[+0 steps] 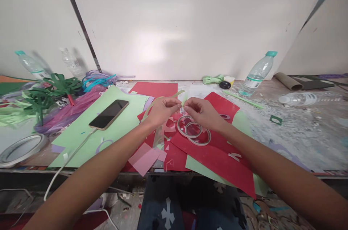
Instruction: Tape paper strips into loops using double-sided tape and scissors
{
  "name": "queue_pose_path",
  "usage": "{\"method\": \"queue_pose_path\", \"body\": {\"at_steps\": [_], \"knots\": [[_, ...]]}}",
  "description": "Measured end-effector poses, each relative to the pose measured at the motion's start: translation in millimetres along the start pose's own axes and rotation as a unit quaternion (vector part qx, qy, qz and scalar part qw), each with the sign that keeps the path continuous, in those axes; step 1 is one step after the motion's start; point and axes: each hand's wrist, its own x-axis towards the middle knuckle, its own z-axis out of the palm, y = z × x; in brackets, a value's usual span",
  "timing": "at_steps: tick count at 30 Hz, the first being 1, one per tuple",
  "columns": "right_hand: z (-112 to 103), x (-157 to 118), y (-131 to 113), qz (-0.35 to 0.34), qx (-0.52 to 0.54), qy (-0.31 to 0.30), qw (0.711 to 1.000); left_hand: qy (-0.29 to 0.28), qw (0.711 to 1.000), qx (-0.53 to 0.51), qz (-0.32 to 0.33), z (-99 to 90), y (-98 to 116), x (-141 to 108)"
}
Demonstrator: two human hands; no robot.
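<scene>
Above the middle of the worktable, my left hand [165, 109] and my right hand [202, 111] meet with fingertips pinched together. A narrow light green paper strip [184, 98] shows between them, and both hands seem to grip it. Its ends are partly hidden by the fingers. Just below my right hand, two thin tape rolls [199, 139] overlap on red paper [217, 157]. A pink paper square with a round hole [170, 124] lies below my hands. More pink paper pieces [144, 159] are near the table's front edge.
To the left, a phone [108, 114] with a white cable rests on green paper [78, 139]. Farther left are a large tape roll [23, 148] and dark green paper curls [65, 84]. A bottle [258, 72] stands at right; another bottle [312, 98] lies sideways. White panels [163, 23] rise behind.
</scene>
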Motion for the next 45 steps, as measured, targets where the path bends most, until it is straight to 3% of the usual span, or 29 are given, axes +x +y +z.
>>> {"method": "queue_pose_path", "body": {"at_steps": [14, 35, 45], "knots": [[3.8, 0.9, 4.0, 0.012, -0.048, 0.0, 0.999, 0.003, 1.0, 0.01, -0.024, 2.4, -0.1, -2.6], [8.1, -0.6, 0.1, 0.021, -0.075, 0.045, 0.996, -0.003, 0.999, 0.0, -0.038, 1.1, -4.4, -2.0], [10.1, -2.1, -1.8, 0.035, -0.061, 0.049, 0.996, 0.038, 0.998, 0.038, -0.038, 3.5, -3.1, -4.2]]}}
